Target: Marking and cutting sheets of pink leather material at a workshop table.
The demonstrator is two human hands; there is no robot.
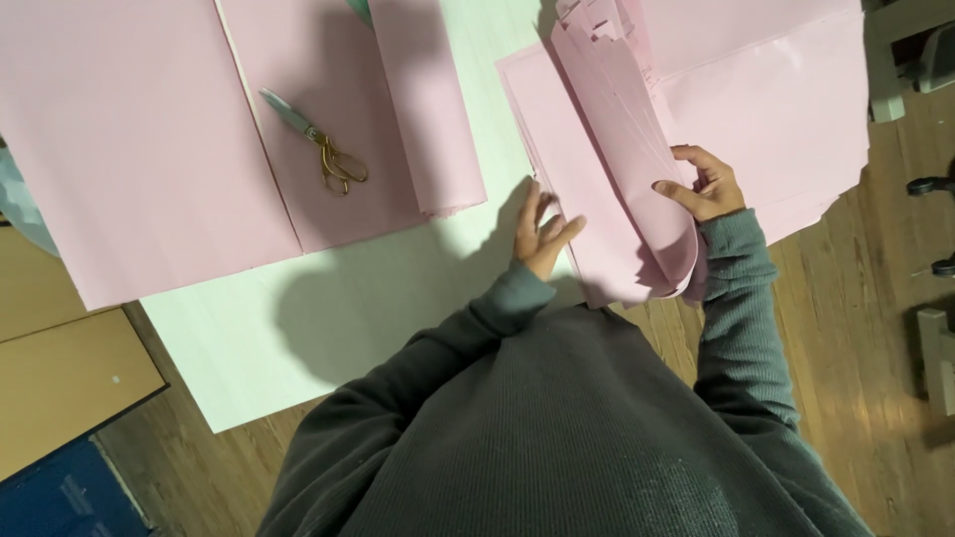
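Craft workroom: paper sheets (129,149), scissors (318,144).

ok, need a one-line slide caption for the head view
Right hand curls up a stack of pink sheets while left hand presses its lower edge; scissors lie apart on other pink paper.

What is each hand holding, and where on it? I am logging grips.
The right hand grips the curled-over near edge of the pink paper sheets; the left hand presses flat on the stack, gripping nothing.

Dark grey ribbed sweater — long, cuffed sleeves.
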